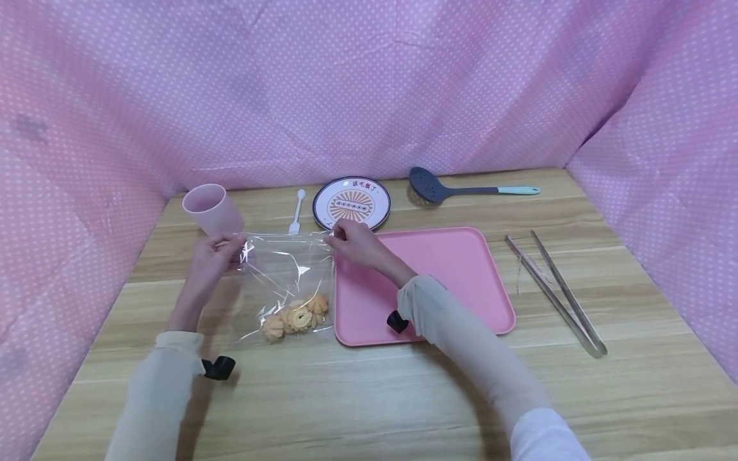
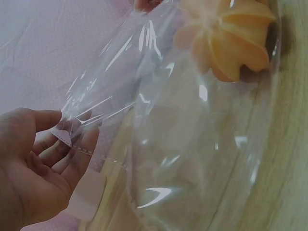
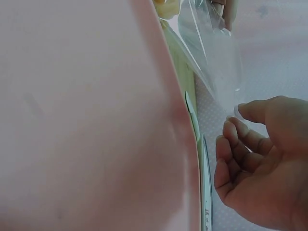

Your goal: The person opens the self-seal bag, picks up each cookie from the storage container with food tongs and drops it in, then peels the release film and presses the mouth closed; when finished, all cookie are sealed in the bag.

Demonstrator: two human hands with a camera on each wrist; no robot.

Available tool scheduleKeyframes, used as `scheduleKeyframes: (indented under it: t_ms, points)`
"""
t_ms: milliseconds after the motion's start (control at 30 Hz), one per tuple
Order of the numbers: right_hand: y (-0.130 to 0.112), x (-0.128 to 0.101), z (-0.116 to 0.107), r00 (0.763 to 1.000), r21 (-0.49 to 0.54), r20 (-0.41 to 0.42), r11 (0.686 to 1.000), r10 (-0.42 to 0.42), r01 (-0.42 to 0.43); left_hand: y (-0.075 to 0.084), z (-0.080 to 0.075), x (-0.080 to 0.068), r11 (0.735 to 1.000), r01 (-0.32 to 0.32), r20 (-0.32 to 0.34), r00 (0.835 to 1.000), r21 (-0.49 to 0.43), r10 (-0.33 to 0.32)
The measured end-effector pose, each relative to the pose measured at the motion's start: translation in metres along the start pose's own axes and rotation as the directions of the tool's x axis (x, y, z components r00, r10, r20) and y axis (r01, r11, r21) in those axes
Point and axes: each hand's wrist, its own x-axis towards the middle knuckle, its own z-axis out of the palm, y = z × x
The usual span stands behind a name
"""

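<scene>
Opening step: left hand (image 1: 210, 256) and right hand (image 1: 354, 242) each pinching a top corner of the clear cookie bag (image 1: 288, 282) beside the pink tray (image 1: 461, 269); next likely parting the mouth evenly.

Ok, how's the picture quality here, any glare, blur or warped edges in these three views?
Head view: even soft light, wide-angle bending at the table edges, faint glints on the clear bag. Left wrist view: bright streaks of glare on the bag, the cookies soft and close. Right wrist view: the pink tray fills the frame, blurred; the right hand is fairly sharp.

Chinese chars on plate (image 1: 351, 203), illegible
</scene>
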Motion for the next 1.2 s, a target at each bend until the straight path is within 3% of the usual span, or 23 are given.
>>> scheduleKeyframes:
  t_ms: [233,633,867,1133,1200]
  points:
    - [0.002,0.007,0.007,0.998,-0.057,-0.005,0.997,0.056,-0.056,-0.009,0.001,0.008,0.997,0.083,-0.012,0.997,0.002,-0.082]
    - [0.005,0.011,0.012,0.997,-0.101,0.009,0.992,0.077,-0.076,-0.017,0.002,0.010,0.990,0.141,0.027,0.990,-0.016,-0.141]
    - [0.004,0.006,0.008,0.992,-0.111,0.023,0.986,0.124,-0.120,-0.014,-0.007,0.007,0.991,0.132,0.078,0.988,0.023,-0.133]
    - [0.009,-0.002,-0.010,0.991,-0.094,0.023,0.987,0.130,-0.128,-0.010,-0.009,0.003,0.996,0.087,0.019,0.996,0.017,-0.088]
    - [0.010,-0.005,-0.017,0.991,-0.085,0.021,0.987,0.136,-0.133,-0.009,-0.008,0.002,0.997,0.050,0.000,0.999,0.065,-0.050]
